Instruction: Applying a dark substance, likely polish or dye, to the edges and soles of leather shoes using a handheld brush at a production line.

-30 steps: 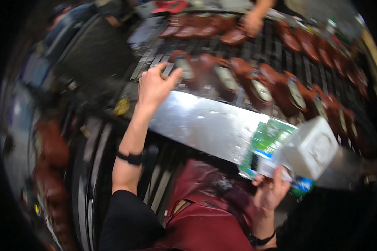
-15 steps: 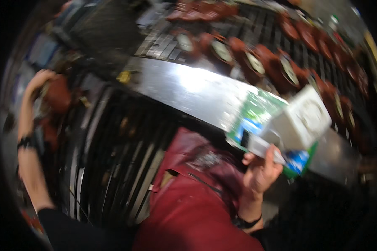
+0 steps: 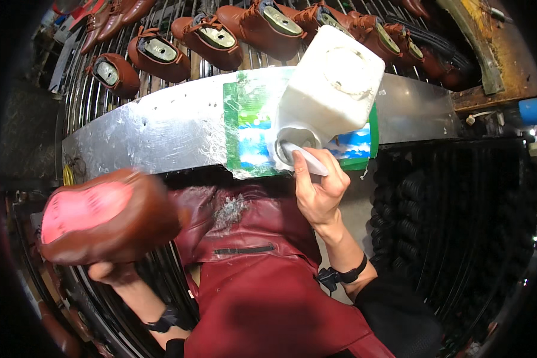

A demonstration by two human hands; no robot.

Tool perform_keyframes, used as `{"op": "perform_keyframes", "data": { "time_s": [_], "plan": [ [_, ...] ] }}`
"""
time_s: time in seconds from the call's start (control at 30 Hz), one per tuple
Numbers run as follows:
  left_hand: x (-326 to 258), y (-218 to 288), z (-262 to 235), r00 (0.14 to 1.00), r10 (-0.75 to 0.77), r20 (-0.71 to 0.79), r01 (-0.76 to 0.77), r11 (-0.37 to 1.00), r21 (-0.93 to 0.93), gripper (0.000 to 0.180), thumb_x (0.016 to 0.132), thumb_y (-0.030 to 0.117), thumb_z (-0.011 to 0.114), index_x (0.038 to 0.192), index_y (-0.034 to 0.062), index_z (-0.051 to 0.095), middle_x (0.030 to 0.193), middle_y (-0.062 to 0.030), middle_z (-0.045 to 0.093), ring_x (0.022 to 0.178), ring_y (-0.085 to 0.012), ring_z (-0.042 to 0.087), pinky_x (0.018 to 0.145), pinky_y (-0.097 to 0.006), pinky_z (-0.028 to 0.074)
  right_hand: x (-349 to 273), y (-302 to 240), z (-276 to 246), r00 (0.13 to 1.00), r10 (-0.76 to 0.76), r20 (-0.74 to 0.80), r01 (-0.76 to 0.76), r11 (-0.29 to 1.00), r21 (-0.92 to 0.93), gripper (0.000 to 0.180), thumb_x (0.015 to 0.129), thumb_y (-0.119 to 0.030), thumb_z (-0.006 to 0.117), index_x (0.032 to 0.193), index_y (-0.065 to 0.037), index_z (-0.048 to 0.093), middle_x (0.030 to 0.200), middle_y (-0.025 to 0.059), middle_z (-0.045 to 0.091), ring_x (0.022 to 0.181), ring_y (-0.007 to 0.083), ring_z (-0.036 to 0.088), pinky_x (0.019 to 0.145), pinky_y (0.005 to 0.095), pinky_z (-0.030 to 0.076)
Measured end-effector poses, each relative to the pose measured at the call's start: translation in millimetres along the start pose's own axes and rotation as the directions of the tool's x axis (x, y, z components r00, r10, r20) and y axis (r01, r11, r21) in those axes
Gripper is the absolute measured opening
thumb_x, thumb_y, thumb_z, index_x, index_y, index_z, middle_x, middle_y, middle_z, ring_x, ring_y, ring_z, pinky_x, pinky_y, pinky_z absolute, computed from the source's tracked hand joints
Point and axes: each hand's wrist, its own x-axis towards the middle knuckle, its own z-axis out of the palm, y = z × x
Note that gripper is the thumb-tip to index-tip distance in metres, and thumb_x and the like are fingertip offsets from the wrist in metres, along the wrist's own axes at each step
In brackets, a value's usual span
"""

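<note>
The brown shoe (image 3: 104, 216) on its pink last is held sole-up in the left hand (image 3: 114, 272), low at the left and off the rack, with the fingers clenched under it. The pink bottom looks bare and dry, though the shoe is blurred, so whether anything has been applied to it yet cannot be told for sure. The right hand (image 3: 320, 190) grasps a white applicator handle (image 3: 304, 159) whose tip sits in the mouth of a white plastic container (image 3: 331, 89). That container rests tilted on a green and blue sheet (image 3: 250, 134) near the middle of the shiny metal shelf (image 3: 155, 131). As a judgement, the work stands early for this shoe: it is picked up and turned, the tool is being loaded, and coating the bottom is left. Beyond the shelf's far edge, more brown shoes (image 3: 212, 39) lie in a row on the rack of bars (image 3: 80, 89). A dark red apron (image 3: 262, 286) fills the lower middle.
</note>
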Motion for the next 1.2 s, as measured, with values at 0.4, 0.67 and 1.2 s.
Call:
{"op": "perform_keyframes", "data": {
  "time_s": [0.4,0.67,1.2],
  "plan": [
    [7.1,-135.9,33.5,0.728,0.426,0.537,-0.666,0.251,0.703,0.05,0.096,0.009,0.069,0.139,-0.0012,0.047,0.142,-0.0308,0.058,0.127,-0.0452,0.06,0.106,-0.052,0.052,-1.0,-59.9,24.2,0.594,0.604,0.531,-0.722,0.109,0.684,0.021,0.104,-0.016,0.067,0.105,0.004,0.067,0.083,0.0152,0.073,0.061,0.0201,0.07,0.047,0.0303,0.057],
    [6.7,-127.8,30.9,0.658,0.431,0.617,-0.727,0.151,0.67,0.05,0.096,0.006,0.069,0.138,-0.0026,0.044,0.137,-0.0318,0.061,0.123,-0.0456,0.062,0.106,-0.054,0.053,-0.7,-65.9,87.3,0.648,0.371,0.665,-0.76,0.262,0.594,0.018,0.101,-0.01,0.071,0.103,0.008,0.067,0.086,0.0149,0.074,0.064,0.0158,0.07,0.05,0.027,0.056],
    [13.3,-127.3,36.5,0.632,0.498,0.594,-0.75,0.199,0.631,0.041,0.095,0.008,0.064,0.133,-0.0046,0.055,0.136,-0.0304,0.063,0.124,-0.0452,0.062,0.105,-0.053,0.051,-7.2,-76.5,31.7,0.743,-0.23,0.628,-0.297,0.729,0.617,0.01,0.093,-0.004,0.074,0.095,0.006,0.074,0.088,0.0148,0.074,0.076,0.0223,0.072,0.067,0.0351,0.058]
  ]
}}
